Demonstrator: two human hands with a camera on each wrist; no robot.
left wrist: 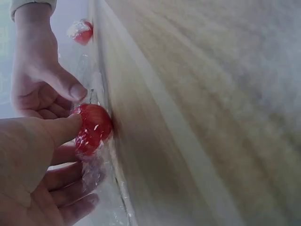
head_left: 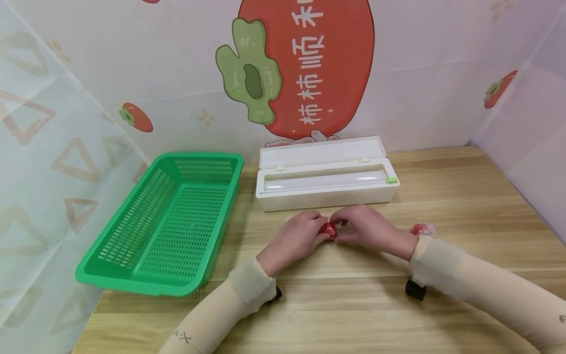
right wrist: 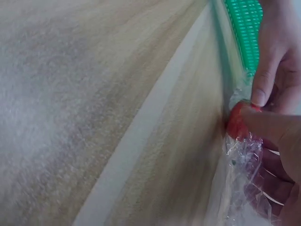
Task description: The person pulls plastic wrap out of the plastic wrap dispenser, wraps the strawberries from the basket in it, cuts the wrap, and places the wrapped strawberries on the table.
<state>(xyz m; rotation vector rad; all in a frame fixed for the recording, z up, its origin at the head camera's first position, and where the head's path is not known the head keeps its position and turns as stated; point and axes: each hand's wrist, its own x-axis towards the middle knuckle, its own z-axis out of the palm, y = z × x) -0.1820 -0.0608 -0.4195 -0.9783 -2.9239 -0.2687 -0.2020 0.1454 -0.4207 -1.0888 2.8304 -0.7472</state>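
Observation:
A small round red fruit (head_left: 328, 229) lies low over the wooden table, wrapped in shiny cling film (left wrist: 101, 162). My left hand (head_left: 300, 238) pinches the fruit, thumb on its near side as the left wrist view shows, with the other fingers spread behind the film. From the other side my right hand (head_left: 369, 228) grips the loose clear film beside the fruit, its thumb overlapping the red surface in the right wrist view. Part of the fruit is hidden by the fingers. A second wrapped red fruit (head_left: 423, 229) rests on the table beyond my right wrist.
Just behind the hands stands a white cling film box (head_left: 327, 199), lid raised, a roll inside and a green slider (head_left: 391, 180) at its right end. A green plastic basket (head_left: 221, 231) sits at the left. Patterned cloth walls close off the back and sides.

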